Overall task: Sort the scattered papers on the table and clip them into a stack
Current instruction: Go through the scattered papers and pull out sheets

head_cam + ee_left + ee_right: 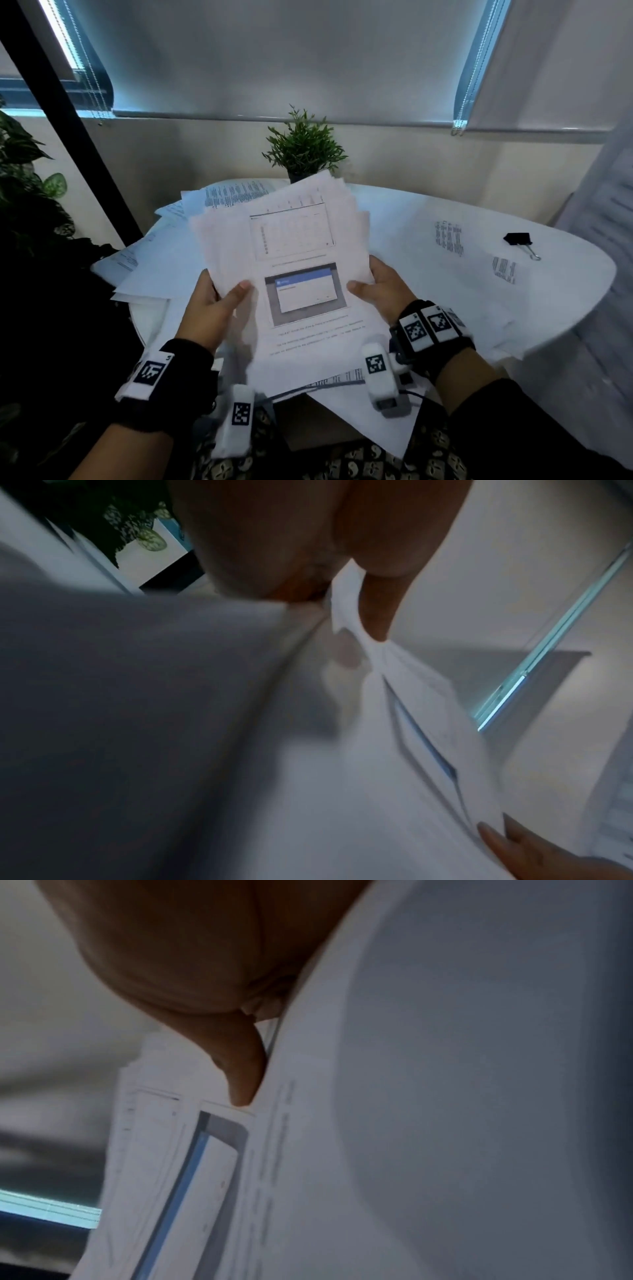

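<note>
White round bench (pixel 394 212) carries loose printed sheets (pixel 154 263); both hands, left hand (pixel 212 305) and right hand (pixel 380 291), pinch an uneven bundle of white printed papers (pixel 291 260). Gathering looks partway done; the black binder clip (pixel 519 240) lies unused, well apart.

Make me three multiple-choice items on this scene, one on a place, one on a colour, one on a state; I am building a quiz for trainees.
1. Where does the binder clip lie?
A. on the table's right side
B. on the held papers
C. beside the potted plant

2. What colour is the clip's body?
A. blue
B. black
C. white

3. How are the held papers kept?
A. flat on the table, untouched
B. in the left hand alone
C. gripped by both hands

Answers: 1 A, it rests alone on the white table far right of the sheets. 2 B, its body is black with a silver handle. 3 C, the left hand and right hand each pinch a side edge, thumbs on top.
</note>
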`<state>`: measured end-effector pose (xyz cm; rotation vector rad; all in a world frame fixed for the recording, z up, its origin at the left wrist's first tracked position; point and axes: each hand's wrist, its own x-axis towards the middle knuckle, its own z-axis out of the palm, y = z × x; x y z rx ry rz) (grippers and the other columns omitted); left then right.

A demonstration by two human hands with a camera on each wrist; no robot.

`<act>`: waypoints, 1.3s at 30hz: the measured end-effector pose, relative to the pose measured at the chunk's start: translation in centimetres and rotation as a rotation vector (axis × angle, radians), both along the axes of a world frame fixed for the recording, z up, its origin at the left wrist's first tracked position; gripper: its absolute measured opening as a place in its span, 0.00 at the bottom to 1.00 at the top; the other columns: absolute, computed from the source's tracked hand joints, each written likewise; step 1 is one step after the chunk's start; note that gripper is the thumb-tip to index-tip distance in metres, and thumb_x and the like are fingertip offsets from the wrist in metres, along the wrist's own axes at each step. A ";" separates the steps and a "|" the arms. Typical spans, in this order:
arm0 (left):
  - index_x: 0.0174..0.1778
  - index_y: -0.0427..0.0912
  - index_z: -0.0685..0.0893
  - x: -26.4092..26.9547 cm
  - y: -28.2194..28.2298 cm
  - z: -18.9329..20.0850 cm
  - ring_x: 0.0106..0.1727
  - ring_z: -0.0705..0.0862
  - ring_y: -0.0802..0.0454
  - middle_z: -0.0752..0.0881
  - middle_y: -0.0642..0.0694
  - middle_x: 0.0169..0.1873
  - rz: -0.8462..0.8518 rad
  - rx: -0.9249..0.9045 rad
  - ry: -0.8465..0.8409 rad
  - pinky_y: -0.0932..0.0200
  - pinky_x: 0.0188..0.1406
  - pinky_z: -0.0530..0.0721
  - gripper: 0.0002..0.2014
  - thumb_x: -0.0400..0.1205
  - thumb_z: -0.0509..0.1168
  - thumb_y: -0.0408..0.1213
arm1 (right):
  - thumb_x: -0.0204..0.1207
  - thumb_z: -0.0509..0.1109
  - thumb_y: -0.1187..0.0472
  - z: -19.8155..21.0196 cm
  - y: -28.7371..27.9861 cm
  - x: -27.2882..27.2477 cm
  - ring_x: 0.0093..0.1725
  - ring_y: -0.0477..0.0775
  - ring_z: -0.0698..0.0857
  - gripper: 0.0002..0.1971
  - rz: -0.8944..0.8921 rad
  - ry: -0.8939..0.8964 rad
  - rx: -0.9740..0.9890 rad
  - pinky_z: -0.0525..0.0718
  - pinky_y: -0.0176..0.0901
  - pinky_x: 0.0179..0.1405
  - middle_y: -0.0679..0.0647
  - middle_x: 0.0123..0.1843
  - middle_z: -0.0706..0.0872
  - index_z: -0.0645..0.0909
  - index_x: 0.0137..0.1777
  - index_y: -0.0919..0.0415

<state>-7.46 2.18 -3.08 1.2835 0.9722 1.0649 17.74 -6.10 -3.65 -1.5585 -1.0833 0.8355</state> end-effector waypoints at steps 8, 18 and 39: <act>0.68 0.49 0.74 0.3 0.0 -1.0 0.45 0.80 0.50 0.81 0.46 0.57 0.000 -0.236 0.051 0.57 0.42 0.78 0.23 0.79 0.69 0.51 | 0.74 0.70 0.71 0.5 -0.6 1.7 0.63 0.62 0.82 0.22 -0.090 0.072 -0.068 0.78 0.58 0.67 0.60 0.63 0.84 0.76 0.68 0.60; 0.58 0.33 0.83 -1.0 -1.1 -3.4 0.50 0.86 0.41 0.88 0.33 0.52 0.064 -0.128 0.167 0.47 0.57 0.82 0.13 0.78 0.69 0.25 | 0.79 0.66 0.53 0.5 -0.2 -0.2 0.65 0.57 0.79 0.25 -0.002 -0.327 -0.358 0.76 0.46 0.66 0.54 0.63 0.79 0.68 0.75 0.55; 0.62 0.29 0.80 -5.2 -2.1 -4.5 0.50 0.85 0.41 0.86 0.35 0.54 0.107 -0.170 0.114 0.48 0.60 0.78 0.14 0.80 0.63 0.21 | 0.70 0.73 0.64 4.8 -8.3 9.0 0.63 0.66 0.79 0.36 -0.525 -0.610 -0.552 0.75 0.46 0.56 0.66 0.66 0.80 0.63 0.77 0.55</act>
